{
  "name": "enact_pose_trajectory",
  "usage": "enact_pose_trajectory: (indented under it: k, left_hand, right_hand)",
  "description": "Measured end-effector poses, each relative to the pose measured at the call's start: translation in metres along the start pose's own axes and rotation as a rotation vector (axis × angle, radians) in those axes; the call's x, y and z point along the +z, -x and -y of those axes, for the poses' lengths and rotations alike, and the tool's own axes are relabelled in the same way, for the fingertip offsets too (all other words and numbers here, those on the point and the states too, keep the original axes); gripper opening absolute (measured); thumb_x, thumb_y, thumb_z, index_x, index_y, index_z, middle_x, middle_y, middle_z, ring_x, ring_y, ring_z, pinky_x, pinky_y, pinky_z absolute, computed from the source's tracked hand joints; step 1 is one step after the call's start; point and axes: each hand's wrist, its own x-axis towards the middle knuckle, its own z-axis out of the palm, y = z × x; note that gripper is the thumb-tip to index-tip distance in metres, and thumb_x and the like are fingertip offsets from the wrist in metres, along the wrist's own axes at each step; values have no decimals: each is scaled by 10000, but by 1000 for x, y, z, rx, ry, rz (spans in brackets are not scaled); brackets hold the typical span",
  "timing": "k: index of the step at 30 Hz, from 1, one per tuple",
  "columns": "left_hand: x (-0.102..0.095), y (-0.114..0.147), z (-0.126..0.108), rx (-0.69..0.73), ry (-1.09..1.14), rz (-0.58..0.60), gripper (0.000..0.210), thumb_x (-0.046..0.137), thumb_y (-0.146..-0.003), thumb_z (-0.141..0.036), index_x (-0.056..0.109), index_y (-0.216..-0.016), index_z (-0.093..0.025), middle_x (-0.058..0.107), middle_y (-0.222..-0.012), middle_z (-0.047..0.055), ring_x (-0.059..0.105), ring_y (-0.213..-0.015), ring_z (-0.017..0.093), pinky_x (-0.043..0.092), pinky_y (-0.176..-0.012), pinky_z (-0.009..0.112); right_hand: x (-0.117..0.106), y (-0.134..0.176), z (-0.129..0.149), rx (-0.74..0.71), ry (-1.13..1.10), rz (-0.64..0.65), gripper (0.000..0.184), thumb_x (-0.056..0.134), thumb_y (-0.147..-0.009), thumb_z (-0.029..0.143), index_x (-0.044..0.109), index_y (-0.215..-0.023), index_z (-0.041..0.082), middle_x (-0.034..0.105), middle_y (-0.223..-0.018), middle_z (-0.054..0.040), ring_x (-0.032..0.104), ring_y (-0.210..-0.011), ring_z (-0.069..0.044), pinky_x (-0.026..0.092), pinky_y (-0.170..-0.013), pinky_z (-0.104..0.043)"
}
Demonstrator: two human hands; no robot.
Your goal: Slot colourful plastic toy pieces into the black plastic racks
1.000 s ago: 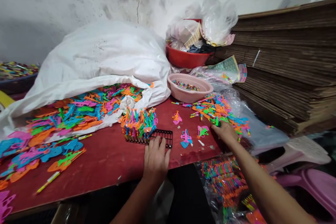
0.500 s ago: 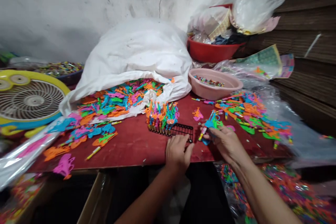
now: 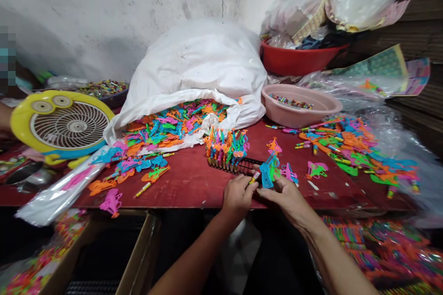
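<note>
On the red table, a black plastic grid rack point(image 3: 246, 164) has its left part filled with upright colourful plastic toys point(image 3: 226, 150). My left hand point(image 3: 238, 193) is at the rack's near right side, finger and thumb closed at a small yellow-and-red striped tube point(image 3: 255, 177). My right hand point(image 3: 289, 196) grips blue and green flat plastic toys point(image 3: 267, 174) just beside it, above the rack's right end. Its fingers partly hide how many pieces it holds. A pink-and-blue toy point(image 3: 289, 173) and a pink-and-green toy point(image 3: 316, 169) lie to the right.
A white sack point(image 3: 197, 64) spills loose toys at the back. A pink basin point(image 3: 301, 110) with small tubes stands right of it, and a red basin point(image 3: 301, 57) behind. More toys point(image 3: 360, 143) are piled right. A yellow fan point(image 3: 65, 124) and a cardboard box point(image 3: 133, 258) are left.
My right hand has brought the toys left, up to my left hand. My left hand has gone from lying on the rack to pinching at the striped tube. The view has shifted left.
</note>
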Motion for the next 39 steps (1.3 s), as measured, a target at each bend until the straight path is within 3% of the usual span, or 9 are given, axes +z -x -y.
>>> enact_pose_trajectory:
  k: [3,7,11,14,18,22,27,30,39]
  left_hand:
    - [-3,-1,2,29,-12,32,251,439,-949,-252,665,-861,-186,631,-830,29,583,-812,163,424,-723,252]
    - [-6,0,1,51,-110,87,225,463,-942,-251,666,-862,-196,642,-864,26,586,-824,166,418,-719,261]
    - [-7,5,3,19,-177,28,172,517,-915,-250,684,-929,-211,631,-831,25,587,-807,181,418,-720,287]
    - [-11,12,9,-26,-51,-153,204,556,-899,-276,675,-1054,-217,623,-849,26,586,-777,166,446,-708,275]
    - [-22,16,24,-98,63,-533,138,541,-907,-275,640,-935,-184,577,-863,34,569,-747,141,475,-704,261]
    - [-38,3,43,-173,7,-755,313,642,-832,-269,542,-1115,-181,558,-1070,81,586,-968,202,499,-877,356]
    - [-44,-14,65,-135,60,-575,681,703,-776,-253,394,-1377,-169,516,-1336,141,505,-1245,269,414,-1066,443]
    - [-42,-16,70,-135,96,-510,644,667,-806,-243,403,-1388,-161,537,-1346,140,509,-1253,265,400,-1081,442]
    - [-44,-6,65,-226,47,-572,464,724,-774,-232,523,-1189,-176,627,-1138,83,596,-1051,217,466,-932,376]
  right_hand:
    - [1,0,2,1,-1,56,508,845,-642,391,709,-1116,268,703,-1157,-56,652,-1004,-234,511,-927,-387]
    - [4,-9,-8,-27,10,-96,389,810,-661,433,744,-982,222,736,-1027,-67,665,-946,-236,508,-915,-390]
    - [11,-20,-19,-112,117,-181,333,779,-655,404,742,-916,201,738,-925,-57,664,-879,-234,520,-825,-361]
    - [13,-27,-23,-127,166,-227,325,722,-678,382,728,-938,186,728,-860,-48,650,-767,-211,513,-717,-330]
    - [14,-37,-26,-215,322,-270,272,631,-702,321,723,-924,193,721,-852,-39,631,-759,-201,491,-723,-325]
    - [19,-49,-26,-332,437,-259,217,560,-725,247,716,-874,216,720,-909,-35,627,-838,-203,471,-804,-332]
    - [30,-62,-26,-348,461,-230,195,569,-742,262,698,-875,202,714,-908,-49,625,-848,-211,465,-802,-332]
    - [35,-64,-26,-363,471,-227,187,568,-769,293,684,-880,197,711,-903,-55,619,-821,-205,462,-774,-319]
    - [30,-64,-27,-292,465,-294,154,615,-757,341,620,-767,187,640,-713,-9,541,-647,-154,414,-623,-268]
